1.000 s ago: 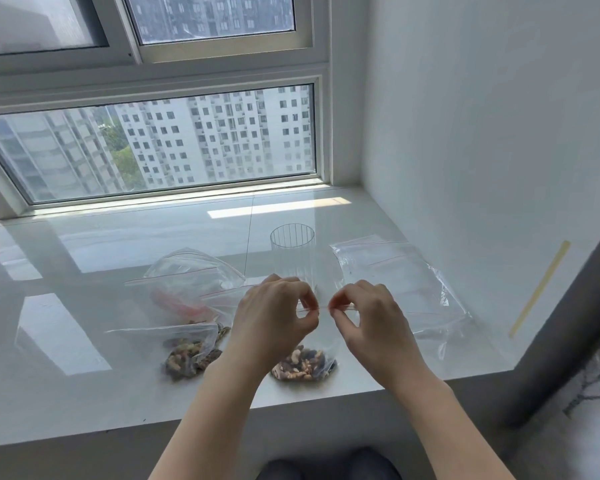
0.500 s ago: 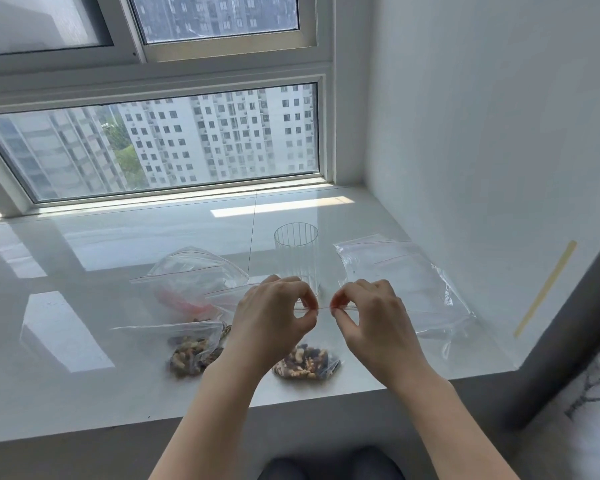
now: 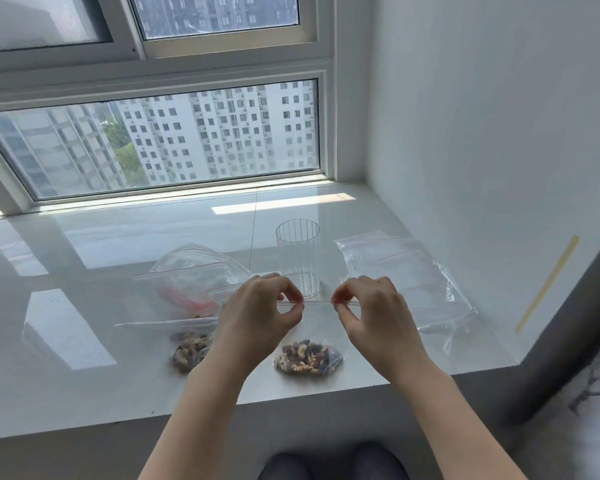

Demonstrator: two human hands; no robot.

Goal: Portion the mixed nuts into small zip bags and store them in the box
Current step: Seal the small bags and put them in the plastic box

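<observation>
Your left hand (image 3: 257,308) and right hand (image 3: 371,306) each pinch the red-lined zip strip of a small clear plastic zip bag (image 3: 317,303), thumb against forefinger, strip stretched level between them. The bag's load of mixed brown nuts (image 3: 307,355) rests on the glossy white stone sill (image 3: 84,341), near the front edge.

Risks as I read them:
- The seal may be only part closed; a missed section in the gap between your pinches would leak nuts when the bag goes in the box.
- Pull the strip too hard sideways and it can pop open or drag the bag toward the front edge.
- The ribbed clear glass tumbler (image 3: 298,258) stands just behind your fingers; a forward flick could tip it.

Room: a second small nut-filled bag (image 3: 187,351) lies just left of your left wrist. The large clear zip bag with something red inside (image 3: 191,278) sits behind it. The flat empty clear bags (image 3: 406,275) lie to the right, near the white wall (image 3: 482,133). Open sill far left and toward the window (image 3: 153,140). No box in view.
</observation>
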